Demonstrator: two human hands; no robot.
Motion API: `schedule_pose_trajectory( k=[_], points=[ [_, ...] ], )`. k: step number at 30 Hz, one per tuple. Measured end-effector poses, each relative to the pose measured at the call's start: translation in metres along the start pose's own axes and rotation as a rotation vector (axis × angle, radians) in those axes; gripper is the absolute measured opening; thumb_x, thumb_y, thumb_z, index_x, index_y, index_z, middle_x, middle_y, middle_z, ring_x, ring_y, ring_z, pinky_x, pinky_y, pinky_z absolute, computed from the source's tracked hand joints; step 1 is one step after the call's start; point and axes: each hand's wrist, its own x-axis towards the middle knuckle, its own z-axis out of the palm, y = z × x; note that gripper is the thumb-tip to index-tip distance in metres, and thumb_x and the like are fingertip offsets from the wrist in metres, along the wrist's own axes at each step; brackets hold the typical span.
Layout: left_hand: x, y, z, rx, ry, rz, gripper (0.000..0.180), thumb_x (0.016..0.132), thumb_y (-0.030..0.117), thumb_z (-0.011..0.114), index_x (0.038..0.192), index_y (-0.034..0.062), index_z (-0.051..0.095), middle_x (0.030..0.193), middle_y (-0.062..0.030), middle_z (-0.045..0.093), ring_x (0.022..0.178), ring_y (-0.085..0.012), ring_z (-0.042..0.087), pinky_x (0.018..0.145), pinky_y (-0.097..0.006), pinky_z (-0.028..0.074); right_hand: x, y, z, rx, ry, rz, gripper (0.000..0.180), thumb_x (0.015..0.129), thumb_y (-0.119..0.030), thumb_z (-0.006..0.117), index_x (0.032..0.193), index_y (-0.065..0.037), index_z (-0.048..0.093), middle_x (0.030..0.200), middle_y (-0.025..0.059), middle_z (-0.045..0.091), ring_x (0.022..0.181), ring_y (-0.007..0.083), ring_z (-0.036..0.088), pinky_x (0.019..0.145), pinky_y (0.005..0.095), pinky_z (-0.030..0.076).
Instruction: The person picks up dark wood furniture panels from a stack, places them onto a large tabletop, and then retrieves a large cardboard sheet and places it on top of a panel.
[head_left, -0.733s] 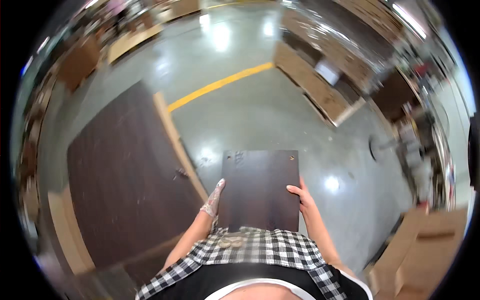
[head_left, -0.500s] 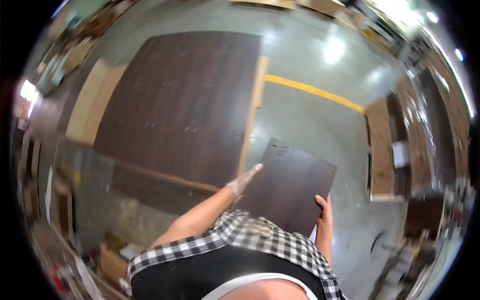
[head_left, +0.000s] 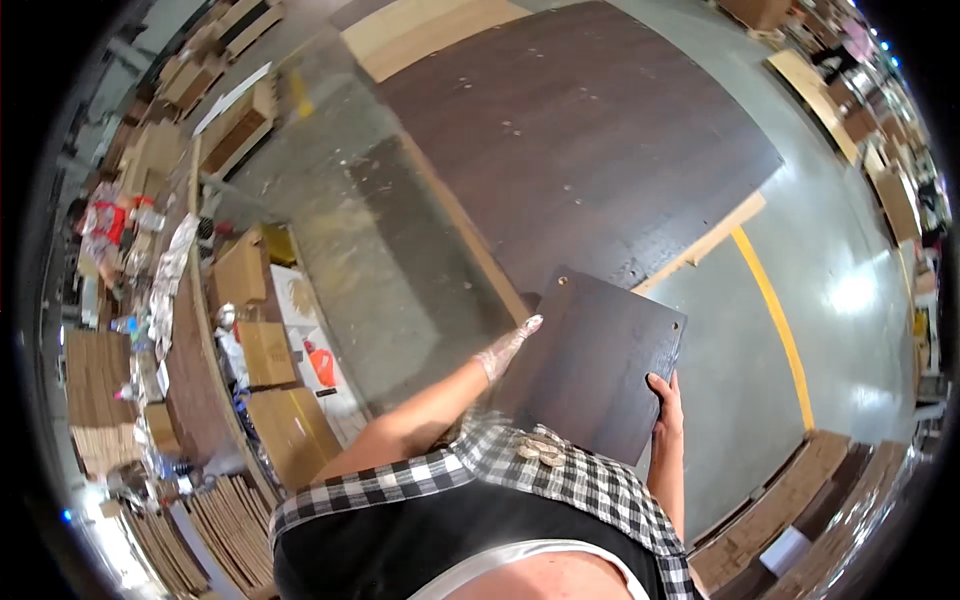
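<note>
Held in front of my body is a dark brown wood panel [head_left: 596,362], roughly rectangular, with a small round hole near each of its two far corners. My left hand [head_left: 508,350], in a thin whitish glove, grips its left edge with the thumb on top. Around the right edge, my right hand [head_left: 666,402] is closed, thumb over the upper face and the other fingers mostly hidden beneath. Just beyond the panel's far edge lies a wide dark brown board surface [head_left: 580,150] with small marks and holes across it.
Left of me stands a long bench [head_left: 205,400]. Beside it, a pale shelf holds cardboard boxes [head_left: 292,430] and an orange-red item [head_left: 321,366]. A yellow floor line [head_left: 775,320] runs to the right. Wrapped brown boards [head_left: 790,490] are at lower right; a person [head_left: 103,225] is at far left.
My view has swung left, so the large boards now appear farther right and the bench has come into sight. Both hands still hold the panel in nearly the same place before me.
</note>
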Motion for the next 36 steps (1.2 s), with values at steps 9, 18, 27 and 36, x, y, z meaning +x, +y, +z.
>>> schedule_pose_trajectory(
  k=[9, 18, 27, 36],
  points=[
    [0.014, -0.012, -0.110, -0.430, 0.143, 0.147, 0.052, 0.099, 0.040, 0.033, 0.130, 0.0002, 0.045, 0.127, -0.0024, 0.049, 0.113, -0.0119, 0.046, 0.099, -0.028, 0.037, 0.118, -0.006, 0.122, -0.214, -0.421, 0.089, 0.067, 0.073, -0.010, 0.068, 0.133, -0.005, 0.039, 0.119, 0.0121, 0.054, 0.108, 0.0269, 0.052, 0.090, 0.0391, 0.045],
    [0.039, 0.057, -0.180, -0.607, 0.313, 0.238, 0.058, 0.090, 0.048, 0.051, 0.129, 0.0048, 0.049, 0.123, -0.0084, 0.056, 0.108, -0.0214, 0.054, 0.096, -0.035, 0.041, 0.240, -0.009, 0.246, -0.387, -0.555, 0.170, 0.075, 0.067, -0.005, 0.070, 0.135, -0.009, 0.038, 0.122, 0.0090, 0.052, 0.112, 0.0255, 0.049, 0.094, 0.0377, 0.040],
    [0.098, 0.042, -0.223, -0.618, 0.419, 0.221, 0.061, 0.088, 0.047, 0.054, 0.133, 0.0071, 0.044, 0.129, -0.0092, 0.051, 0.117, -0.0227, 0.048, 0.101, -0.039, 0.036, 0.313, 0.006, 0.287, -0.451, -0.570, 0.221, 0.062, 0.070, 0.000, 0.065, 0.128, -0.010, 0.046, 0.119, 0.0077, 0.054, 0.111, 0.0243, 0.049, 0.095, 0.0385, 0.040],
    [0.109, 0.023, -0.219, -0.332, 0.524, 0.394, 0.057, 0.093, 0.043, 0.047, 0.134, 0.0033, 0.044, 0.134, -0.0079, 0.047, 0.121, -0.0190, 0.043, 0.104, -0.034, 0.031, 0.319, -0.010, 0.265, -0.909, -0.403, -0.234, 0.048, 0.073, -0.006, 0.069, 0.119, 0.002, 0.056, 0.096, 0.0071, 0.064, 0.090, 0.0145, 0.058, 0.080, 0.0282, 0.046]
  ],
)
